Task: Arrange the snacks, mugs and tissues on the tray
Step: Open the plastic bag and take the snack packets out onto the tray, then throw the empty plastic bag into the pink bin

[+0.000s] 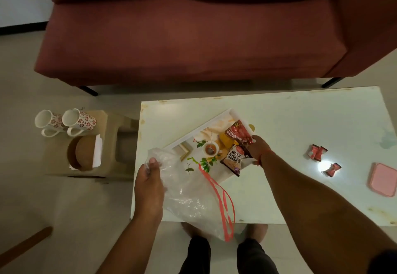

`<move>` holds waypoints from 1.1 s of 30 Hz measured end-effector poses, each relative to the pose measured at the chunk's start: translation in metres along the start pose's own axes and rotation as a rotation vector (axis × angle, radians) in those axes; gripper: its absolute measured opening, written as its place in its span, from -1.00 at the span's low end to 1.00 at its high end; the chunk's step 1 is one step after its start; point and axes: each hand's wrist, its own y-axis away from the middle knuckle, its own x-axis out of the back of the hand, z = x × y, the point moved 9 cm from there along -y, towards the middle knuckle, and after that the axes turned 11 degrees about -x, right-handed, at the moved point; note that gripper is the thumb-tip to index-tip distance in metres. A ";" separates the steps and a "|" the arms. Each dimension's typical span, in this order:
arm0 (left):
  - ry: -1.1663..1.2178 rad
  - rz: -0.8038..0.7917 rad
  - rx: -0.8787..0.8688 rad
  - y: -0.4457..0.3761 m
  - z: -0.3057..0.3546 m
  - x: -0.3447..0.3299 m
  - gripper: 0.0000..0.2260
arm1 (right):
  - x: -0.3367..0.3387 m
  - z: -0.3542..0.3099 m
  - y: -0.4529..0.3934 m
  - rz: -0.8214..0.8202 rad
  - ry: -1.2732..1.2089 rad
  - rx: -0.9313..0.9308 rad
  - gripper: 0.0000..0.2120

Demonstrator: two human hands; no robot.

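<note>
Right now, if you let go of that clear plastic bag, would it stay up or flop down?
Probably flop. The plastic bag looks thin and crinkled, sagging over the table edge below the left hand. It seems empty, so likely very light, and its red handles already dangle loosely.

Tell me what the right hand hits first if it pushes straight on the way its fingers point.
Probably the red snack packet on the tray; the right hand already touches it. Depth beyond is unclear.
</note>
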 end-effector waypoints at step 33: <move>0.071 -0.662 -0.380 0.156 0.259 -0.130 -0.82 | 0.187 -0.009 0.372 0.227 -0.547 0.593 -0.55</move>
